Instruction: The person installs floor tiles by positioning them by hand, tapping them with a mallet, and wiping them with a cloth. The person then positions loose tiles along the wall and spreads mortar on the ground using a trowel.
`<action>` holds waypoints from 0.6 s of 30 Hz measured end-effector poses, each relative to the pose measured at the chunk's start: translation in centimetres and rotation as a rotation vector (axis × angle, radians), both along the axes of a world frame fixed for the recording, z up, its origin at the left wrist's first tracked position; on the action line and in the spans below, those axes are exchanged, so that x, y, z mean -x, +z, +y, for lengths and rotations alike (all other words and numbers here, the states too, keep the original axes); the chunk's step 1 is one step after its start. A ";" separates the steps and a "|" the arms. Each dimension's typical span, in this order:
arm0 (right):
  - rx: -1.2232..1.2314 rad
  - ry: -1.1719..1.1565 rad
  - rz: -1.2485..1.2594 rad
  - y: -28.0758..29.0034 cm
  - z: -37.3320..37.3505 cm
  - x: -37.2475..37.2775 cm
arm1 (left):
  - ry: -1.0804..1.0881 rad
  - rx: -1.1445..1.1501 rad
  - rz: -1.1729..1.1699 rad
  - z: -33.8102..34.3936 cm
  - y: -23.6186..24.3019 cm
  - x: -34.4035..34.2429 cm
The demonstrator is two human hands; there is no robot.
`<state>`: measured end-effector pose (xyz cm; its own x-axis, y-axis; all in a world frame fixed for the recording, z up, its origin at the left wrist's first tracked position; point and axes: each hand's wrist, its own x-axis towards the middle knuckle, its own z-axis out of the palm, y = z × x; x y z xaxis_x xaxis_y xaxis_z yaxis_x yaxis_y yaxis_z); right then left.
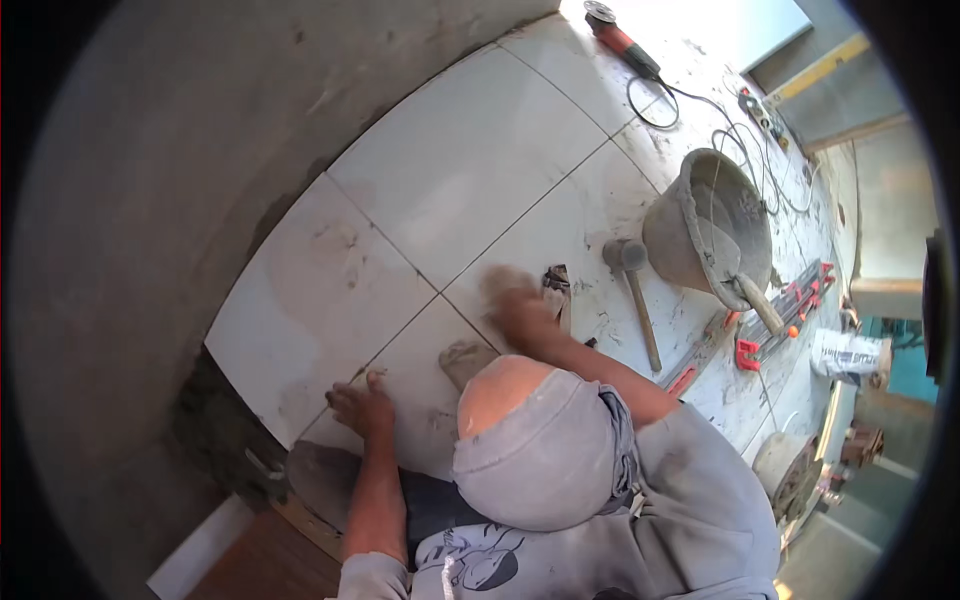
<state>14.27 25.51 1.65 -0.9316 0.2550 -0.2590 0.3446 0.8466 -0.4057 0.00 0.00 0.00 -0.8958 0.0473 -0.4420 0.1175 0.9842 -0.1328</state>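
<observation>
"Left hand (pixel 362 408): how does it sit?"

"My fingers rest parted at the joint (pixel 402 329), with nothing that I can see between them."

"And the right hand (pixel 512 305)?"

"Mine is too blurred for me to tell whether it's spread or gripping. It's to the right of the crossing (pixel 439 293), and nearer to that than my left."

"Which way does the joint lie?"

"From my left fingers its long axis slants ahead and rightward, through the crossing and onward. The smeared tile (pixel 300 300) borders it on my left."

"How do they look?"

"The joint's thin and dark. The tile is white, with dull brownish patches and some dirt marks. A mallet (pixel 640 305) lies to the right of my right hand."
</observation>
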 end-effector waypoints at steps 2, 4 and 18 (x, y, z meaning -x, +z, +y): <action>0.002 0.054 0.102 -0.7 -1.8 1.3 | 0.026 -0.008 -0.037 -1.5 -0.2 1.3; -0.007 0.084 0.132 -0.9 0.8 1.2 | 0.001 0.039 -0.020 -1.0 -0.3 -1.0; -0.327 -0.746 -0.106 -2.8 19.4 -0.2 | 0.509 -0.007 0.314 0.1 -3.0 3.3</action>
